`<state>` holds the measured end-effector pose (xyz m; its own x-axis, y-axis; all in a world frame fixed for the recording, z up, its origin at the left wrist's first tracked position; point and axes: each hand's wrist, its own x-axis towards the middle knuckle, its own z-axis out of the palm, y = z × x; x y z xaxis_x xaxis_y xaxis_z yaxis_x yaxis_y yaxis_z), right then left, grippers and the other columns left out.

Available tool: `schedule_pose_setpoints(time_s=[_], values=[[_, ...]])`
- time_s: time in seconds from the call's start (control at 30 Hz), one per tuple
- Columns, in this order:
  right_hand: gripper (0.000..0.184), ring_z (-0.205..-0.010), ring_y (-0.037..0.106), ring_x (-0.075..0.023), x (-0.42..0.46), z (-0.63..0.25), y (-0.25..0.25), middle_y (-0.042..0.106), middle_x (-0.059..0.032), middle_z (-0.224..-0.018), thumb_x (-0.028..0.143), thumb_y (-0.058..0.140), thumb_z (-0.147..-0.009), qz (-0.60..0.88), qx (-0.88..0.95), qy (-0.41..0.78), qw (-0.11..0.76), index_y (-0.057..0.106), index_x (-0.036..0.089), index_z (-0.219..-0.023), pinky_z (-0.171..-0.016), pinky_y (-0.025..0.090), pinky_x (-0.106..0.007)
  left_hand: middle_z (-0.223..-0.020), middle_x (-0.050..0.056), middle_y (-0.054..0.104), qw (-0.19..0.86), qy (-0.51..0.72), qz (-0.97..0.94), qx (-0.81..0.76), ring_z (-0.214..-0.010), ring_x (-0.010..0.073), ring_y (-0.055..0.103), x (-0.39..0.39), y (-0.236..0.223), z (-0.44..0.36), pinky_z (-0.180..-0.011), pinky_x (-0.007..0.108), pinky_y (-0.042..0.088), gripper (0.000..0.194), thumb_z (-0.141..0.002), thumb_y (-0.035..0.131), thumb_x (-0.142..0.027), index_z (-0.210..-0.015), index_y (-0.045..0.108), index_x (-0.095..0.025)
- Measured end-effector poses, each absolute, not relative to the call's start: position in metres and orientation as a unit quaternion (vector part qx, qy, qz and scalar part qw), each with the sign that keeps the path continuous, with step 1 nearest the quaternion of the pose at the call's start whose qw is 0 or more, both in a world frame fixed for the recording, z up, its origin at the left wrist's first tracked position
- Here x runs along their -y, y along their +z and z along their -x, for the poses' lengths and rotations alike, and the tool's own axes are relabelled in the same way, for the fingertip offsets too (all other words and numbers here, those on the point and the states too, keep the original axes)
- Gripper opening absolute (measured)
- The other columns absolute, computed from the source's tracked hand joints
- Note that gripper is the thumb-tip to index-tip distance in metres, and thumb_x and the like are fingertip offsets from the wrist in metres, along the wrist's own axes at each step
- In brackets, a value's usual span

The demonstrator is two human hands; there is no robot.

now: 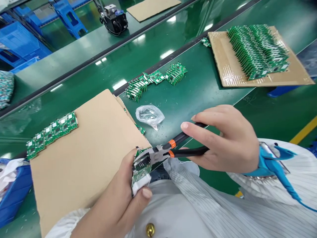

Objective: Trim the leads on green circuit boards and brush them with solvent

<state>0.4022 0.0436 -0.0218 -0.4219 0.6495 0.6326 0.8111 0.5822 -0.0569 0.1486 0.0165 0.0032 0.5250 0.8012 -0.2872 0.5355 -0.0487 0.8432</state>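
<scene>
In my left hand [121, 195] is a small green circuit board [142, 173] with a white connector and thin metal pins, gripped by its edges near my body. My right hand [220, 138] is closed around the black handles of a pair of cutting pliers [156, 154] with orange bands. The jaws of the pliers reach over the pins on the board. Whether they touch a pin I cannot tell. Behind the board lies a large cardboard sheet [91, 158], and a clear plastic bag [150, 115] sits just beyond the pliers.
A row of circuit boards [53, 132] lies along the cardboard's far left edge. More boards [136, 87] lean together by the dark rail. At the right, a cardboard piece [232, 77] carries stacked boards [259, 51]. A blue bin [17, 191] stands at left. A blue strap with a cord circles my right wrist.
</scene>
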Motion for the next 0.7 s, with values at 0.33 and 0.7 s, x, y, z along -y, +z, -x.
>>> schedule_pose_setpoints(time_s=[0.33,0.7], values=[[0.033,-0.065,0.058,-0.0186,-0.043,-0.403,-0.027,0.064,-0.0051,-0.080,0.033,0.060,-0.080,0.414,0.854,-0.113,0.294,0.055,0.027,-0.113,-0.058,0.047,-0.033,-0.090,0.005,0.049,0.519,0.165,-0.680,-0.490,-0.078,0.0185,0.046,-0.014,0.000,-0.156,-0.074,0.029,0.042,0.036,-0.092,0.038,-0.046,-0.121,0.041,-0.025],[0.031,-0.062,0.056,-0.0173,-0.039,-0.403,-0.034,0.066,-0.0073,-0.080,0.025,0.060,-0.076,0.436,0.853,-0.087,0.273,0.061,0.018,-0.107,-0.052,0.044,-0.031,-0.083,0.003,0.052,0.590,0.177,-0.584,-0.529,-0.071,0.0169,0.047,-0.012,-0.001,-0.165,-0.066,0.029,0.042,0.040,-0.088,0.044,-0.051,-0.116,0.043,-0.022]])
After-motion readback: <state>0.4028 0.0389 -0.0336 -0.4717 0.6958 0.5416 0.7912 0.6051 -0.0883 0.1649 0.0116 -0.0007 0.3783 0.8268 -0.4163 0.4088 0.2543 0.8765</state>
